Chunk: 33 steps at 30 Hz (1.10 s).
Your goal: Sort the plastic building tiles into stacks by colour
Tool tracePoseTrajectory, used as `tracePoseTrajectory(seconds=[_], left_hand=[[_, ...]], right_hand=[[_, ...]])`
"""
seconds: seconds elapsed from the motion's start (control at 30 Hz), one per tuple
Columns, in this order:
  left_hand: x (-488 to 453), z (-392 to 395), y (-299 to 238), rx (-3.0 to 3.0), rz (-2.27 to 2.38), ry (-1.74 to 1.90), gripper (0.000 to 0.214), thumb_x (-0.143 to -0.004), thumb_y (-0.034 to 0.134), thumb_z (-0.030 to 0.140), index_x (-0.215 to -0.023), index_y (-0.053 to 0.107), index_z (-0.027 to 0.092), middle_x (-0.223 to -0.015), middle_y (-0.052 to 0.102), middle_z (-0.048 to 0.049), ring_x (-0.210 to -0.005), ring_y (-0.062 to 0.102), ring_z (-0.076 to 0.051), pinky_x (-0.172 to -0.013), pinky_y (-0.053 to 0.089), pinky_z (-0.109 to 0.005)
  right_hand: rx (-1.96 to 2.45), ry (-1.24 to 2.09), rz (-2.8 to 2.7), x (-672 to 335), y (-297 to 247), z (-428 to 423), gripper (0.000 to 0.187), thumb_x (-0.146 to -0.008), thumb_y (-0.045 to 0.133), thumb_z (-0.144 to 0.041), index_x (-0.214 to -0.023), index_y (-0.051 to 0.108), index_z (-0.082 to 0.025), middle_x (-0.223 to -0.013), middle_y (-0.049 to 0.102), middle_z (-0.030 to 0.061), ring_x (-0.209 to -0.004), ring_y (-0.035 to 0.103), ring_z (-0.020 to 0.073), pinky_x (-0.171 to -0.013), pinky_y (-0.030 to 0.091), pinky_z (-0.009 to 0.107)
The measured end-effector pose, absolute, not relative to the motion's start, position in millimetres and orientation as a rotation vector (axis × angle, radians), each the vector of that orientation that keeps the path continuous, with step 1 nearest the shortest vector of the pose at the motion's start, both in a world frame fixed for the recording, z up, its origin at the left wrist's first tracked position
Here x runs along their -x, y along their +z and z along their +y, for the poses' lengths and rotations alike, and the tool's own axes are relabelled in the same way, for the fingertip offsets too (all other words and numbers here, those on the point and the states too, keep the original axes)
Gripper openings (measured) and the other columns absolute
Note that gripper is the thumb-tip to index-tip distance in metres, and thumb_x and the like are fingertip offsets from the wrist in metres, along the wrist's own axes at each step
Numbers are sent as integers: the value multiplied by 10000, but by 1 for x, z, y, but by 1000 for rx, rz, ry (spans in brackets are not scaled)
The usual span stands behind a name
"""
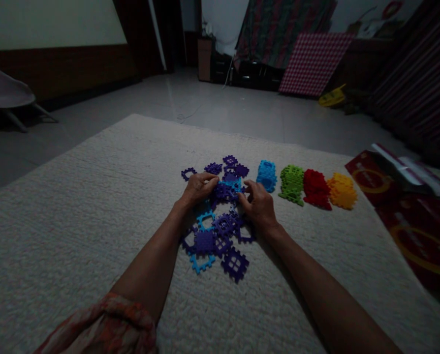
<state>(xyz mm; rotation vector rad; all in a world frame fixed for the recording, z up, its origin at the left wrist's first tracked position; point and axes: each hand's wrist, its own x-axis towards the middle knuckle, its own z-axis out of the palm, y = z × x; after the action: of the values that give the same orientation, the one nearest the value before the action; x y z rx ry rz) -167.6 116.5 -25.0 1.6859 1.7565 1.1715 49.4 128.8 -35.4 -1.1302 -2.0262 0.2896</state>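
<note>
My left hand (199, 188) and my right hand (259, 205) are both closed on a cluster of purple and blue interlocking tiles (227, 190) held between them, just above a white woven rug (94, 221). Loose purple tiles (235, 264) and light blue tiles (202, 263) lie scattered under and around my wrists. More purple tiles (230, 162) lie just beyond my hands.
To the right stand four built blocks in a row: blue (267, 175), green (292, 183), red (316, 189), yellow (341, 190). Red printed packaging (419, 216) lies at the rug's right edge. A pale chair (6, 93) stands far left on grey floor.
</note>
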Motion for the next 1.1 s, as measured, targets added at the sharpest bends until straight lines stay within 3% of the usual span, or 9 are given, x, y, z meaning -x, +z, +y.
tracePoseTrajectory(seconds=[0.1,0.23,0.4,0.6,0.87,1.1], left_hand=[[175,120,-28,-1582,1773,1253,301,-832,577,393,-841,776,167,-749,737,-18,-783,693,-194,-719,515,-268],[181,124,-35,-1449,1736,1364,309,-778,614,442,-749,753,168,-727,733,-36,-719,673,-189,-642,501,-259],[178,124,-40,-1181,1687,1406,308,-728,650,464,-692,718,165,-690,709,-45,-597,613,-157,-523,449,-237],[177,126,-41,-1023,1636,1457,312,-684,669,459,-712,713,151,-704,710,-48,-580,593,-134,-528,435,-229],[179,134,-52,-1249,1748,1419,306,-741,617,443,-691,732,164,-665,704,-33,-584,600,-148,-510,420,-227],[175,128,-45,-1290,1765,1414,298,-745,606,435,-673,720,169,-628,679,-21,-545,575,-134,-493,407,-222]], right_hand=[[1038,241,-2109,-47,-28,120,174,-908,562,-251,-1034,672,-203,-951,662,91,-885,620,225,-801,492,334],[835,419,-2333,-32,-21,102,117,-926,579,-223,-905,694,-213,-877,662,57,-848,611,197,-790,475,320],[704,563,-2544,-15,-15,84,188,-922,620,-244,-1090,691,-197,-1063,682,74,-969,608,204,-871,453,348],[818,552,-2673,-11,-16,80,211,-920,616,-238,-1113,695,-208,-1039,645,69,-940,581,199,-838,433,326],[1068,479,-2653,-1,-13,71,257,-893,624,-277,-1128,685,-193,-1054,644,87,-978,576,218,-844,415,323],[1147,394,-2669,2,-8,69,148,-876,598,-242,-944,729,-227,-945,698,60,-892,616,210,-796,406,321]])
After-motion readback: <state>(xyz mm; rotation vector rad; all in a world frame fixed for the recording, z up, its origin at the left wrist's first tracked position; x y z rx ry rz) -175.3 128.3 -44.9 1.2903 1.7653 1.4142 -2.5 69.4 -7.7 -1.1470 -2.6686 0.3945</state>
